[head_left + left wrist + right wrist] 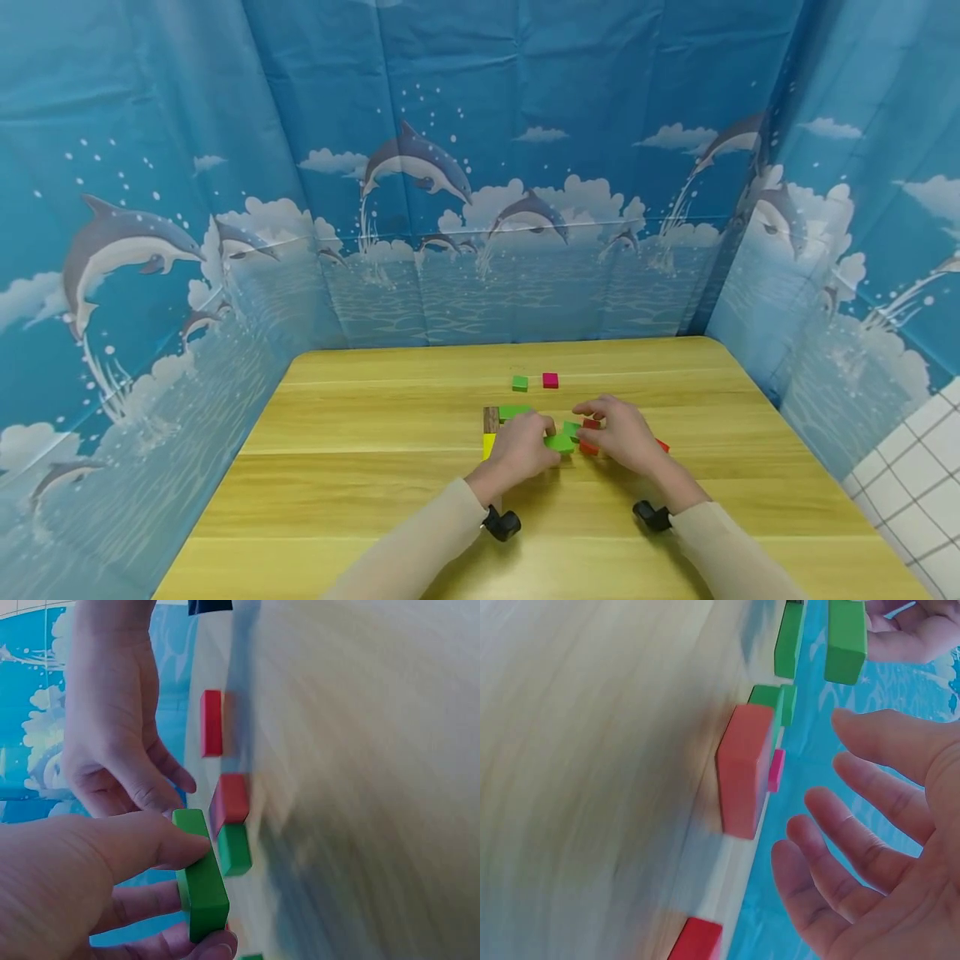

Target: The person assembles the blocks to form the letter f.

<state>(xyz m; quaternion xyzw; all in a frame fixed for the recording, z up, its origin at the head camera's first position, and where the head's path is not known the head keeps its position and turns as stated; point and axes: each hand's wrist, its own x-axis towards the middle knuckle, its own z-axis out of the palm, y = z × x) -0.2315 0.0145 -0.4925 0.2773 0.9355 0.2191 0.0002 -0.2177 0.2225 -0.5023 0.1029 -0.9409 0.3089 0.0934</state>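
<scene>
Both my forearms reach forward over the pale wooden worktop (360,433), sleeves in beige, and my hands sit close together near its middle. My left hand (522,447) curls around a flat green wooden block (199,876), thumb pressed on its upper edge and fingers under it, lifting it just clear of the worktop. My right hand (621,433) hovers beside it with fingers (859,791) spread and relaxed, holding nothing.

The green block lies between my two hands, nearer the left. Just past it on the worktop stand a red wooden block (231,799) and a smaller green cube (234,850), touching each other. Another red block (211,722) lies further along, under my right hand. Further back, well apart from my hands, a small green cube (520,383) and a small magenta cube (551,380) sit side by side.
</scene>
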